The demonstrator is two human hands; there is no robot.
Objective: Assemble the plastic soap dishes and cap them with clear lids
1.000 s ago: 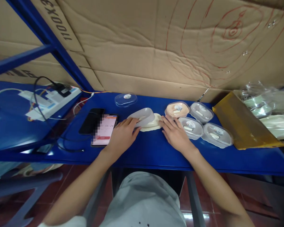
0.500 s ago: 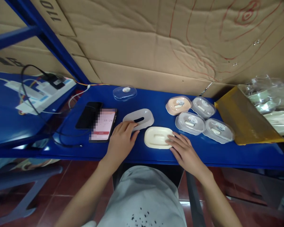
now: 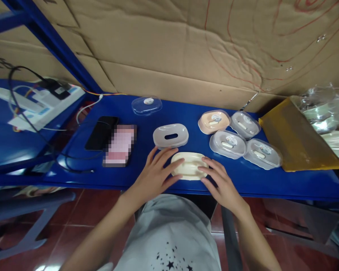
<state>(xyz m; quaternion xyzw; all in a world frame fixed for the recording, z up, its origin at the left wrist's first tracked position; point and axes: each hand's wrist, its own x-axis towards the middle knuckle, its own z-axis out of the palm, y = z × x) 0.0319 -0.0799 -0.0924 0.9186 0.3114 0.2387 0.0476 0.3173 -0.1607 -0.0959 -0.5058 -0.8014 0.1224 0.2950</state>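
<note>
Shifting of the left hand (image 3: 155,171) noted: half a second ago it was at the grey shell (image 3: 160,137); now its thumb and index finger lie over the left end of the cream tray (image 3: 190,164). Right hand (image 3: 222,185) was at the tray's right end then and is there now. Tray lies flat on the blue table (image 3: 183,111), between the hands, in front of the shell. A second ago the shell overlapped it; they now lie separately, the shell's slot showing dark.

Judgement: work is now on the tray with both hands, the shell set down uncovered for the present.

Hands: left spread wide; right loosely fanned, thumb apart from fingers. Neither is closed around the tray.

Obscured: tray's ends, under the fingertips; how firmly they press cannot be told. Cannot tell whether the left's outer fingers touch the shell's near edge. Phone (image 3: 120,145) display pixelated, unreadable. Clear lid (image 3: 142,107), at the back, is hard to outline against blue. Box (image 3: 299,139) runs off at right; its glossy contents are indistinct.
</note>
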